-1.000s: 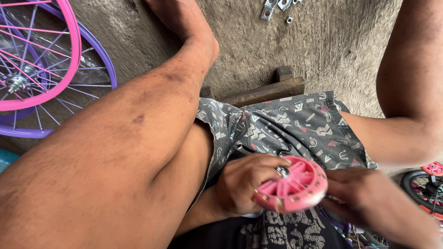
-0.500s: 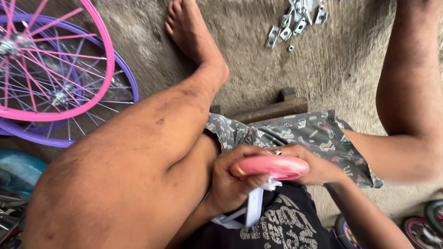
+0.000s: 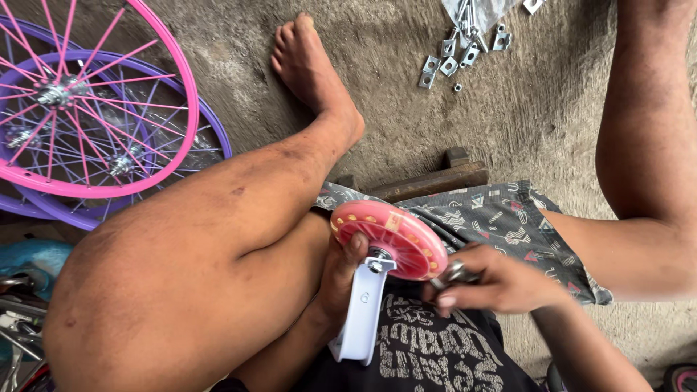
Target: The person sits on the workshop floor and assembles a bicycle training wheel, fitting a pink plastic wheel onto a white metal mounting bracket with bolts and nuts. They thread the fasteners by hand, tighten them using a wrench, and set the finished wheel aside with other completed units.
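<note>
A small pink plastic wheel (image 3: 388,236) with a white metal bracket (image 3: 363,312) bolted at its hub sits over my lap. My left hand (image 3: 340,279) grips the wheel and bracket from the left, thumb near the hub nut. My right hand (image 3: 494,282) pinches a small metal piece (image 3: 455,273) at the wheel's right edge, against the axle end. Both hands rest above my patterned shorts and dark printed shirt.
A pink spoked rim (image 3: 94,101) lies over a purple one (image 3: 160,145) at the left. Loose metal brackets and nuts (image 3: 457,54) lie on the concrete floor beyond my foot. A low wooden stool (image 3: 428,181) is under me. Blue parts (image 3: 29,261) lie at lower left.
The wheel has been tipped from flat to tilted, with the white bracket now hanging below it. My right hand moved to its right edge, and the view lifted toward the floor.
</note>
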`<state>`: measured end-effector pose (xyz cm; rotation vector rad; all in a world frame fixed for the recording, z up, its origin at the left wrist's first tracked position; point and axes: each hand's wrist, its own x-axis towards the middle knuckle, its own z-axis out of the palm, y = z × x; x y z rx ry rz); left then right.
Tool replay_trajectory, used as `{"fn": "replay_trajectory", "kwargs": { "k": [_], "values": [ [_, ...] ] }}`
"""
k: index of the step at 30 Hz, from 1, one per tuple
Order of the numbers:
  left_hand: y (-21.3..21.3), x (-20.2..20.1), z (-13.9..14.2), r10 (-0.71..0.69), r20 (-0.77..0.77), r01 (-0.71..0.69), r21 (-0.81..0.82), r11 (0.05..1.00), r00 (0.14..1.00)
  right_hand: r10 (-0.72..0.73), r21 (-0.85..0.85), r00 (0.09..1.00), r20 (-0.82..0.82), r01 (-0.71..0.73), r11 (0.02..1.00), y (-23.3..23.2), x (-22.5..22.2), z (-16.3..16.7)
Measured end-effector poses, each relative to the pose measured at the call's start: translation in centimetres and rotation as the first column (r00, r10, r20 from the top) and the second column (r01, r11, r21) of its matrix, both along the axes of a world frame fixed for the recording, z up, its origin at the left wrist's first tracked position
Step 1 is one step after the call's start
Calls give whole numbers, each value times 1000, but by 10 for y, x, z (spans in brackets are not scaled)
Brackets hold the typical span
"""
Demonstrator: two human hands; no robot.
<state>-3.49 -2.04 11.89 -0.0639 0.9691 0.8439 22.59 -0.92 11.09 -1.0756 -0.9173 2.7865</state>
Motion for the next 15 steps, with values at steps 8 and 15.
{"fn": "replay_trajectory", "kwargs": {
  "k": [8,15],
  "values": [
    [23,24,8,36,109,-47,104,993,993,233,194,766,599,-421,886,66,74,-90],
    [92,30,-16,-23,-364,156,340,927,931,-229,694,667,709,-602,394,150,38,-173]
  ]
}}
